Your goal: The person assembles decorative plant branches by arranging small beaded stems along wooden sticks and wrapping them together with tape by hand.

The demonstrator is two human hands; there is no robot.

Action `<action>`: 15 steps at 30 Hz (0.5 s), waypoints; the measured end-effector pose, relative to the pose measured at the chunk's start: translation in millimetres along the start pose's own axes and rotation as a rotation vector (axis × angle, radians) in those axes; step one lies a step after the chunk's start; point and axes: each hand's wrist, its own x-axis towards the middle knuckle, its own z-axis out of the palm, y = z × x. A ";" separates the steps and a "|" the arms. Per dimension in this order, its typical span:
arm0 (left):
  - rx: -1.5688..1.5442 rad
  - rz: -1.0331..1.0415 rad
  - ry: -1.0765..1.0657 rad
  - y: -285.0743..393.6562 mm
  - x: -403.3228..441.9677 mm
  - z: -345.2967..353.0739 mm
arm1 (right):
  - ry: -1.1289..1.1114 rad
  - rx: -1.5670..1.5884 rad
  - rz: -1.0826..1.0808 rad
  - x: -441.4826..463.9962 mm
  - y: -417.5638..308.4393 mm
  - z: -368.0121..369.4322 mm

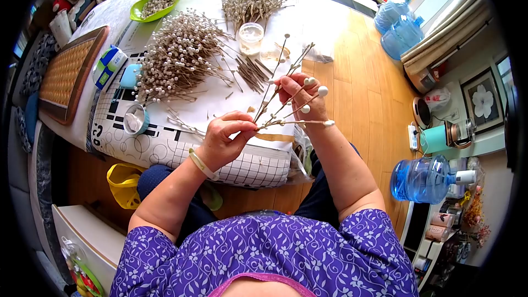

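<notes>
My left hand (224,138) pinches the lower end of a branched twig with white ball-shaped buds (323,91) on its tips. The branch fans out up and to the right, over the near edge of the table. Closed around one of its upper stems is my right hand (303,98); exactly what its fingertips press on is partly hidden. Beyond my hands lies a big pile of brown twigs with white buds (179,58). Short bare brown sticks (253,73) lie together near a clear tub of pale stuff (251,38).
Another bundle of budded twigs (250,4) lies at the back. To the left are a green bowl of loose buds (159,3), a blue-white packet (110,67), a light-blue block (130,76) and a small cup of white paste (135,119). Water bottles (421,179) stand right.
</notes>
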 end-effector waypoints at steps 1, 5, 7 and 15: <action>-0.008 -0.010 0.005 -0.4 -0.5 0.4 | 0.001 0.001 0.001 0.8 0.5 -0.5; 0.010 -0.012 0.013 -1.2 -1.6 0.4 | -0.027 0.030 0.036 3.4 3.5 -0.8; 0.013 0.006 0.031 -1.2 -1.1 0.8 | -0.001 0.046 0.013 2.8 4.8 1.2; -0.007 0.017 0.065 -2.3 -1.4 0.6 | -0.152 0.129 0.185 0.4 1.2 4.5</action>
